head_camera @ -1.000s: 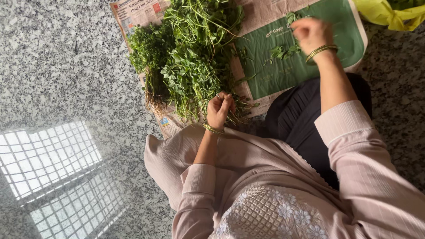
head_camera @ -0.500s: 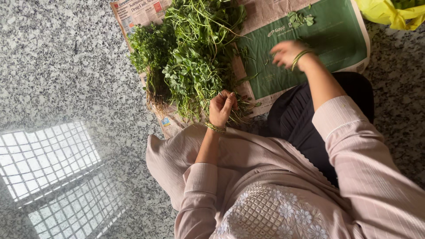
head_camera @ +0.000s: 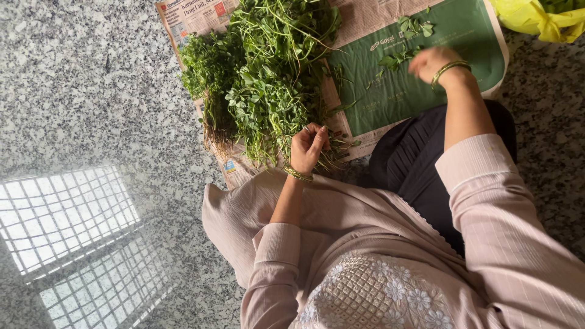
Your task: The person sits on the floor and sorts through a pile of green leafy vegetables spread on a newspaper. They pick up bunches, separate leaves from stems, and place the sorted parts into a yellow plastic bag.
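A big heap of leafy green stalks (head_camera: 268, 79) with roots lies on spread newspaper (head_camera: 195, 15) on the granite floor. My left hand (head_camera: 308, 146) sits at the near edge of the heap, fingers pinched on a few thin green stems. My right hand (head_camera: 432, 64), blurred and wearing a gold bangle, hovers over the newspaper's green page (head_camera: 396, 103). It is next to a few small plucked leaves (head_camera: 413, 25). Whether it holds anything I cannot tell.
A yellow plastic bag (head_camera: 536, 15) with greens inside sits at the top right corner. Bright window light with a grid pattern falls on the speckled granite floor (head_camera: 67, 219) at the left. My lap, in dark cloth (head_camera: 414, 176), borders the paper.
My right hand swung left toward the heap, then back right over the green page. My left hand stayed on the stems.
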